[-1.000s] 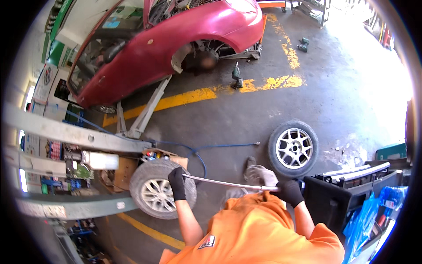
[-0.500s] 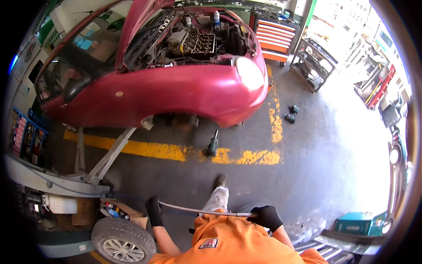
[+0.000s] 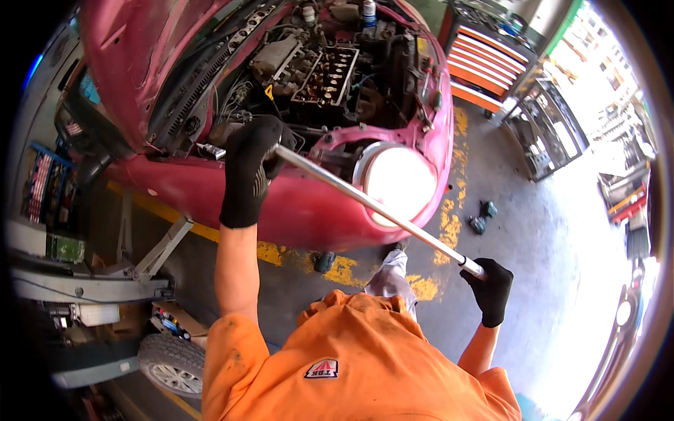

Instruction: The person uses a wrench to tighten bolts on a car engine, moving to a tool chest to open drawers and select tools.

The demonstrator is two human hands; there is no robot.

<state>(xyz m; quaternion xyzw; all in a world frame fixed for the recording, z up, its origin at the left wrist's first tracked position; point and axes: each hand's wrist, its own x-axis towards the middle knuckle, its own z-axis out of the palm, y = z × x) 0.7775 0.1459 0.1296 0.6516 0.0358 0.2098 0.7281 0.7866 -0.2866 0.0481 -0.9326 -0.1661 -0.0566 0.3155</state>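
Both my hands wear black gloves and grip a long silver metal bar (image 3: 379, 209), which slants across in front of the red car (image 3: 295, 203). My left hand (image 3: 249, 168) is closed round its upper left end, over the near edge of the engine bay. At the lower right end, past a dark ring on the bar, my right hand (image 3: 489, 291) is wrapped round it, out beyond the headlight (image 3: 399, 184). The left glove hides that end of the bar. Behind the bar the engine (image 3: 326, 81) lies exposed, its top parts uncovered.
The raised hood (image 3: 140, 63) stands at the upper left. A grey lift arm (image 3: 163, 249) reaches under the car. Power tools (image 3: 483, 217) lie on the floor to the right, near a wheeled cart (image 3: 544, 133) and an orange-drawered tool chest (image 3: 484, 63). A wheel (image 3: 172, 365) sits lower left.
I have stepped up to the car. Both hands have risen with the bar from waist height, the left up to the engine bay and the right out to the right.
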